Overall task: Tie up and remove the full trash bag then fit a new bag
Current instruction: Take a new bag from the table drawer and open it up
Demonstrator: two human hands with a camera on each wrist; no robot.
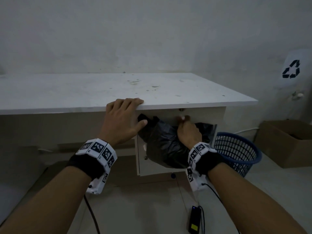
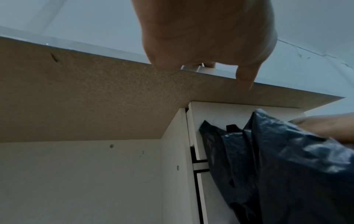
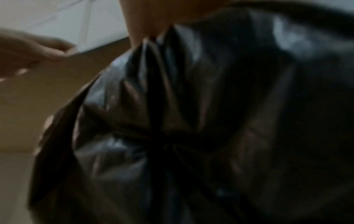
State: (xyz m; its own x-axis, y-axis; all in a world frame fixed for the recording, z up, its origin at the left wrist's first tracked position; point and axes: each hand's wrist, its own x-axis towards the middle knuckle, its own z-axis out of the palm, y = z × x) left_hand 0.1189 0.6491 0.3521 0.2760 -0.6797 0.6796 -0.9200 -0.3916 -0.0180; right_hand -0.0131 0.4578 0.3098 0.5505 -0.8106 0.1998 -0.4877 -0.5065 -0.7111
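A full black trash bag (image 1: 162, 142) hangs in front of the white drawer unit (image 1: 152, 168) under the desk. My right hand (image 1: 189, 132) grips its gathered top, with the fingertips blurred against the drawer front. The right wrist view is filled with the bag's (image 3: 191, 121) crumpled neck below my palm (image 3: 153, 18). My left hand (image 1: 123, 119) rests on the front edge of the desk (image 1: 101, 88), fingers laid over the top and thumb pointing toward the bag. From the left wrist, that hand (image 2: 206, 37) sits on the desk edge, with the bag (image 2: 287, 166) at lower right.
An empty blue mesh basket (image 1: 236, 152) stands on the floor right of the drawer unit. A cardboard box (image 1: 287, 141) sits beyond it by the wall. A small black device (image 1: 195, 220) with cables lies on the floor between my arms.
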